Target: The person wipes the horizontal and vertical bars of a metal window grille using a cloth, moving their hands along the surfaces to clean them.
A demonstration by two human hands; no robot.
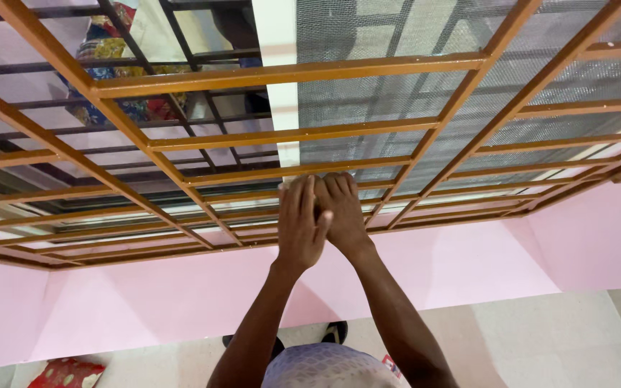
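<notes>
Pink wall, both hands (321, 215) pressed on window frame (289, 172)

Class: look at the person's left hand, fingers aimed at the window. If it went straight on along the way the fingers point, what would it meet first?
Probably the brown window grille: the left hand already lies close against its lower bars, beside the right hand. Depth is unclear; between bars it might reach the mesh screen.
</notes>
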